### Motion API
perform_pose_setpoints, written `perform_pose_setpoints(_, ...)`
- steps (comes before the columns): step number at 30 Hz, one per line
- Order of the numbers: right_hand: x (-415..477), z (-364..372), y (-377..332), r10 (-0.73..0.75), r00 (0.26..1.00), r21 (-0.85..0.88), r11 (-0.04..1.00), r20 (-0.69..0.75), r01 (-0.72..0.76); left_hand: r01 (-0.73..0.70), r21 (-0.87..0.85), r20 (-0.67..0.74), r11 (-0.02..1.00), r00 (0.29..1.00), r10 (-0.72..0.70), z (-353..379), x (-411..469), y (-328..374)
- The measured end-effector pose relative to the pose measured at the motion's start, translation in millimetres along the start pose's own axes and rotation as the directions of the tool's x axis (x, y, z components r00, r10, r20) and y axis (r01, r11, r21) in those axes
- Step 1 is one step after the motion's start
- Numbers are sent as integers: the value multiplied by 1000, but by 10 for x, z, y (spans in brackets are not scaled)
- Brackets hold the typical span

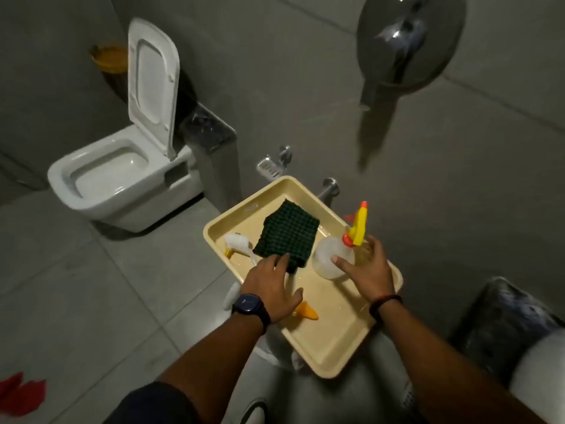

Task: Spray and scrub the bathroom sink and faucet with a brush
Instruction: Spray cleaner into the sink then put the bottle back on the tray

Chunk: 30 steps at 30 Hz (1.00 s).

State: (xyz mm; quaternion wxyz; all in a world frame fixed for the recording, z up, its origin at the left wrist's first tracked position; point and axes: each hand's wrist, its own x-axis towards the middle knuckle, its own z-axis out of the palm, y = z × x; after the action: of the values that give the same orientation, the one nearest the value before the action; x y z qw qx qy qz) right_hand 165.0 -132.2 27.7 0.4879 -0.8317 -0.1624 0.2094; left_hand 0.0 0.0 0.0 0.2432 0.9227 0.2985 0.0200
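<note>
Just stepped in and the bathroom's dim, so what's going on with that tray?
A person is reaching into a beige tray of cleaning supplies. The right hand is closing around a spray bottle with a yellow trigger, while the left hand hovers open over the edge of a dark green cloth. A white scrub brush lies untouched at the tray's left side. The toilet behind stands with its lid up. No scrubbing has begun.
</note>
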Motion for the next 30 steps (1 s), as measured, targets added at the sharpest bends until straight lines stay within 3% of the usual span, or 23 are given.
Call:
perform_pose_setpoints(2,205,88,13,-93,996,56,994,9,92,-28,-7,1,1000,1000,28,138,97,-66)
perform_pose_setpoints(5,492,201,-14,-96,995,68,993,20,95,-46,20,19,999,999,46,301,144,-158)
perform_pose_setpoints(13,654,351,-123,-225,972,-62,973,-73,221,-85,69,28,994,996,83,374,174,-177)
perform_pose_setpoints(16,511,152,-334,-266,952,69,958,-150,278,-133,89,16,987,991,132,262,212,-40)
perform_pose_setpoints(19,327,-309,-618,-301,926,139,931,-226,337,-206,91,-5,974,978,208,97,203,287)
perform_pose_setpoints(24,-271,-1295,-991,-387,863,81,898,-325,433,-364,44,-64,930,928,366,-86,3,1188)
perform_pose_setpoints(30,-1353,-2643,-863,-316,860,-12,941,-401,340,-536,1,-47,844,843,535,103,-622,2488)
